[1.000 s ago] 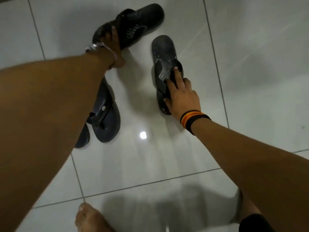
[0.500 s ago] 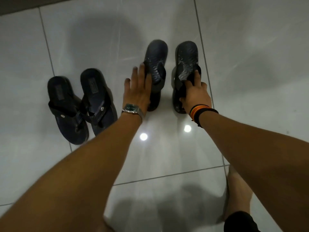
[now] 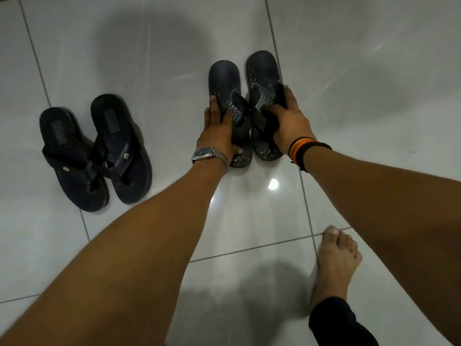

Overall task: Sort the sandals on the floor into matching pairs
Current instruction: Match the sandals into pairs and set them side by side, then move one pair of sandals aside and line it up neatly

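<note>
Two dark patterned sandals lie side by side on the white tile floor. My left hand (image 3: pixel 219 136), with a metal watch, grips the left patterned sandal (image 3: pixel 225 83) at its strap and side. My right hand (image 3: pixel 289 123), wearing striped wristbands, holds the strap of the right patterned sandal (image 3: pixel 264 71). To the left, two navy thong sandals rest together as a pair: the outer navy sandal (image 3: pixel 67 156) and the inner navy sandal (image 3: pixel 119 146), their straps overlapping slightly.
My bare right foot (image 3: pixel 334 265) stands on the tile at the lower right, below my right arm. Glossy white tiles with grey grout lines surround everything; a light reflection (image 3: pixel 273 184) glints just below the patterned pair.
My left hand brought the second patterned sandal down beside the first and now grips it. The view has shifted, showing the navy pair at left.
</note>
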`<state>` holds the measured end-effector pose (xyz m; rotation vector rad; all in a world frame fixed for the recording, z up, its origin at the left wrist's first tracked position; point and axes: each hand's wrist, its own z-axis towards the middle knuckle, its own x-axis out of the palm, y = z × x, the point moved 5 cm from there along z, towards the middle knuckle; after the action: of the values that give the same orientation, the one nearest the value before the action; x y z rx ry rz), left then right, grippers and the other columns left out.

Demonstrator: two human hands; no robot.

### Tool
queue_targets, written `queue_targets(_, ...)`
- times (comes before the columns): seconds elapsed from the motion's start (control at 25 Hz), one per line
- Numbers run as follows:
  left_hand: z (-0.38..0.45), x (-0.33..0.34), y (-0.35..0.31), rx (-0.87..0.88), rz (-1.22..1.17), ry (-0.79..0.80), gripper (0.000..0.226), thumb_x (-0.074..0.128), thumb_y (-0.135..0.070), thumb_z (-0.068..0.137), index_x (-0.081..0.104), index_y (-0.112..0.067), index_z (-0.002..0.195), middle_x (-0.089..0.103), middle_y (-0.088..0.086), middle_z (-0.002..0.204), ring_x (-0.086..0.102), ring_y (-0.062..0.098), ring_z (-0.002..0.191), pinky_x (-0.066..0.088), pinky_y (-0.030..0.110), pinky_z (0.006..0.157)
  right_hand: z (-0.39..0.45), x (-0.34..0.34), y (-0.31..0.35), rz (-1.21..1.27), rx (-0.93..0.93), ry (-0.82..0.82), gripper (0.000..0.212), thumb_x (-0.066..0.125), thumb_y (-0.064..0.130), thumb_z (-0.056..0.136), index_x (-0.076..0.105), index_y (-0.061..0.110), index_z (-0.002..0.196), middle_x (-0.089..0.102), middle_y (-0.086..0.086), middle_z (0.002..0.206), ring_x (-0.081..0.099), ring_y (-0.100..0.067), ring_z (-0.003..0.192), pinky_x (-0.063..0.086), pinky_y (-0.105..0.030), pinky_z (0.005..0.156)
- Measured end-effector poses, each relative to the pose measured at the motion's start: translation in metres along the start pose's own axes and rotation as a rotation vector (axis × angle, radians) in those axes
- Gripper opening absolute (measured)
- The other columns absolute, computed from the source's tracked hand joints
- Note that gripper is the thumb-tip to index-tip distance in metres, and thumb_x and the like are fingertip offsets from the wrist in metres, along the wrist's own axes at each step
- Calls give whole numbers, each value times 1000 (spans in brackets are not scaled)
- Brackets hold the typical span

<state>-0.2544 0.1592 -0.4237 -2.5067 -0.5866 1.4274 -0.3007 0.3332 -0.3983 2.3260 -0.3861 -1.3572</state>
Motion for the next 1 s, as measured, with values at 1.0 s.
queue_targets(1.0,41,46,-177,22,-50,-35,109,88,-34,71,24,-11,156,-18,19,165,8,39,153,46,44,110,26,-87,-147,-112,233,-30,76,75,30,86,41,11,151,2,-11,175,43,-42,146,41,-49,116)
